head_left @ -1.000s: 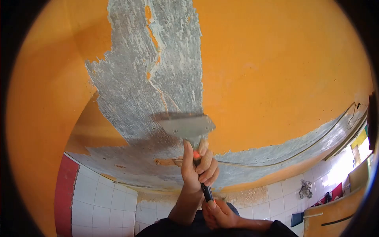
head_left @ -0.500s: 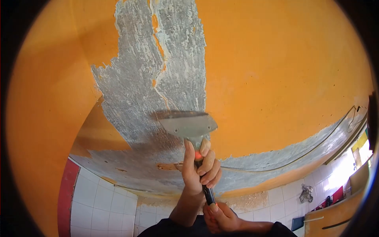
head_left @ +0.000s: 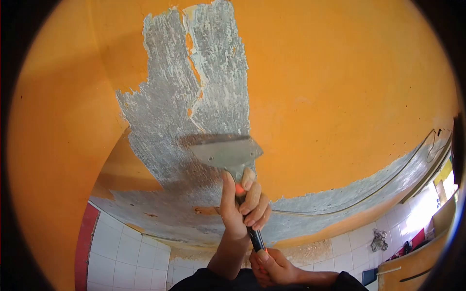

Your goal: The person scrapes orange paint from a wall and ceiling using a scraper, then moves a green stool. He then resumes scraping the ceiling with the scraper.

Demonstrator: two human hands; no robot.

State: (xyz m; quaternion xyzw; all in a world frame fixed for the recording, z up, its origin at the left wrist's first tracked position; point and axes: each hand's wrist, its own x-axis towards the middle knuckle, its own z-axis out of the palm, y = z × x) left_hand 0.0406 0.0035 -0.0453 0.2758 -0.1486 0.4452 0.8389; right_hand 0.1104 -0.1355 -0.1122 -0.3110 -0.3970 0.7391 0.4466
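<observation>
Both my hands grip a wide-bladed scraper (head_left: 227, 151) held up against an orange-painted ceiling (head_left: 330, 106). My left hand (head_left: 238, 208) is closed around the upper handle, close below the metal blade, its thumb along the left side. Lower down, my right hand (head_left: 274, 266) wraps the end of the black handle (head_left: 256, 238). The blade's edge lies at or very near a stripped grey patch (head_left: 170, 97), where a shadow falls beside it. A crack with orange remnants (head_left: 194, 72) runs down this patch and ends just above the blade.
A cable (head_left: 320, 213) runs along a grey strip at the lower right. White tiled walls (head_left: 121, 252) stand below, with a red edge (head_left: 85, 247) at left. At lower right are a wooden piece of furniture (head_left: 412, 262), a crumpled item (head_left: 379, 240) and a bright window.
The ceiling patch has shifted down in view, and its ragged upper edge now shows. The scraper sits slightly further left in view and a little higher along the patch. Both hands keep their grip.
</observation>
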